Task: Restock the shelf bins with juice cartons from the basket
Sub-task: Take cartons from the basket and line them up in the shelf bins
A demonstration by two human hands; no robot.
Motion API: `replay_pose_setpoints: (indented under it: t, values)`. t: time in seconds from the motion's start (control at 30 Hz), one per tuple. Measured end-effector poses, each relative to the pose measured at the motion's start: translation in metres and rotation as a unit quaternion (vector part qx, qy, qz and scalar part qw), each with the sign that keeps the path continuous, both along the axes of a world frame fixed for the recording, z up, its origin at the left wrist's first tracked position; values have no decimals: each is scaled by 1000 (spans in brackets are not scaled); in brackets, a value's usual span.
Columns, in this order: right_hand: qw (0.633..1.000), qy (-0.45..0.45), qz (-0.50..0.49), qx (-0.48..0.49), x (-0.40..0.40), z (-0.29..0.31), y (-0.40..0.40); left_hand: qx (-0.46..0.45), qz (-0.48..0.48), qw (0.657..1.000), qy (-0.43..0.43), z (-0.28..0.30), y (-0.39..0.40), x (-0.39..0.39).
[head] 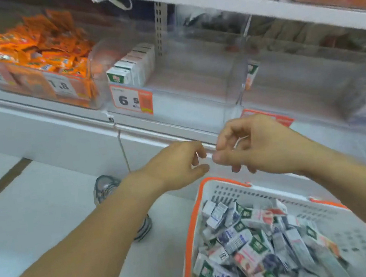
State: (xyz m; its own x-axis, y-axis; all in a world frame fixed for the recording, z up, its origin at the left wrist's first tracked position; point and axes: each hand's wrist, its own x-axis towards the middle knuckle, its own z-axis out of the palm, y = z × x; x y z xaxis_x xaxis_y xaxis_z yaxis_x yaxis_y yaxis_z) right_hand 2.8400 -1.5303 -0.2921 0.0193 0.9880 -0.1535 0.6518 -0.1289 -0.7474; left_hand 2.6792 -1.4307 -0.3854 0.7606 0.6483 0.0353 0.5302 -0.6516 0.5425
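Note:
A white basket with an orange rim [209, 187] sits at the lower right, holding several small juice cartons [261, 238] piled loosely. On the shelf above stands a clear bin [195, 88] with a short row of white cartons [132, 65] at its left side and a price tag reading 6. My left hand [175, 165] and my right hand [256, 144] hover side by side above the basket's far rim, below the shelf edge. Both hold nothing, with fingers loosely curled and apart. The view is blurred.
A clear bin of orange packets [42, 55] stands to the left on the same shelf. Another clear bin [306, 86] sits to the right with a carton [251, 71] at its left wall. An upper shelf [254, 6] overhangs. A shoe [106, 188] rests on the white floor.

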Motion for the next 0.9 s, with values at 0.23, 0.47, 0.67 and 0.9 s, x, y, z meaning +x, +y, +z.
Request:
replay_pose_setpoints:
  t: [0.23, 0.47, 0.67, 0.9]
  values:
    - [975, 12, -69, -213, 92, -134, -94, -62, -136, 965, 217, -72, -72, 51]
    - [951, -91, -27, -295, 113, -228, -145, -166, -173, 923, 303, -141, -108, 71]
    - [941, -148, -108, -286, 78, -261, -149, -162, -173, 916, 324, -166, -114, 84]
    - [942, -150, -128, -272, 66, -259, -143, -143, -131, 945, 265, -175, -114, 93]
